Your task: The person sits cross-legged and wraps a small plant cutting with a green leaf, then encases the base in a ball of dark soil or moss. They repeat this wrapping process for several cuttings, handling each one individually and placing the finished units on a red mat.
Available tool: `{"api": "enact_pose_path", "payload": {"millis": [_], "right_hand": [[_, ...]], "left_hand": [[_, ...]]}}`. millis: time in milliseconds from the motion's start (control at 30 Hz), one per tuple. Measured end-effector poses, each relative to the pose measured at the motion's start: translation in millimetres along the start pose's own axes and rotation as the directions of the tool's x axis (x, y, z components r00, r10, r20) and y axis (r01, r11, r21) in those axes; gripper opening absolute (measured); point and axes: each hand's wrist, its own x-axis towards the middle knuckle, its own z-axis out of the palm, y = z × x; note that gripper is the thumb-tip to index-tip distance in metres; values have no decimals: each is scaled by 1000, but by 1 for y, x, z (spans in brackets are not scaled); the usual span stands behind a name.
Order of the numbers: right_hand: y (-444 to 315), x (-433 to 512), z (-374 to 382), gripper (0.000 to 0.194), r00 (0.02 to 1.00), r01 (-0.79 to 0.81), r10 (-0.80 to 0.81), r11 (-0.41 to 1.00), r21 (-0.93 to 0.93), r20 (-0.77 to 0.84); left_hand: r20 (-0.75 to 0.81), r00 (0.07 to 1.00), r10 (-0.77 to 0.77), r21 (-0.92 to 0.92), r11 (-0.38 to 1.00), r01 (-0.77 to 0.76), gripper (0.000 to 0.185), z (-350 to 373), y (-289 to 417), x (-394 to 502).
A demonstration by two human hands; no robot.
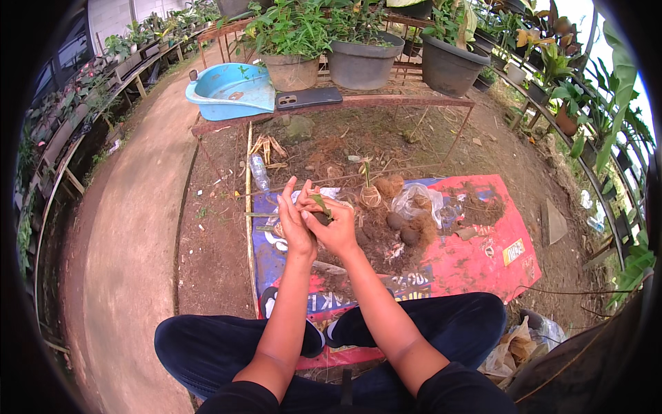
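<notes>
In front of my knees my two hands cup a dark soil ball (324, 218) with a green leaf (321, 203) rising from it. My left hand (297, 225) lies along its left side, fingers extended. From the right, my right hand (337, 222) wraps it, thumb across the front; much of the ball is hidden. Just beyond stands a plant in a string-wound fibre ball (370, 196). Two bare soil balls (396, 221) (410, 237) rest beside loose brown coir fibre (427, 227). A clear plastic bag (418, 199) sits behind them.
A printed red-and-blue banner (465, 264) covers the ground. Beyond it, a rusty metal rack (382, 101) bears plant pots (366, 62), a blue basin (232, 93) and a phone (309, 98). A plastic bottle (259, 172) lies left; a concrete path (129, 207) runs alongside.
</notes>
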Motion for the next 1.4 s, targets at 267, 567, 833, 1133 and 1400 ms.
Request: {"api": "enact_pose_path", "payload": {"millis": [267,567,833,1133,1400], "right_hand": [[14,-16,7,8,913,-213,291,938,272,-287],[-9,5,-6,27,645,-628,763,562,538,-45],[-41,8,-5,37,998,-18,39,926,-378,48],[-14,4,-11,39,992,-113,99,973,203,79],[-15,-15,24,18,930,-313,351,910,270,-105]], "left_hand": [[106,990,91,166,980,-108,74,12,-2,-9],[278,928,248,507,782,-361,49,6,-12,-10],[98,993,-63,-110,991,74,46,-10,-1,4],[11,996,92,144,985,-93,64,20,-2,-12],[-46,957,288,215,938,-272,58,0,-3,-2]]}}
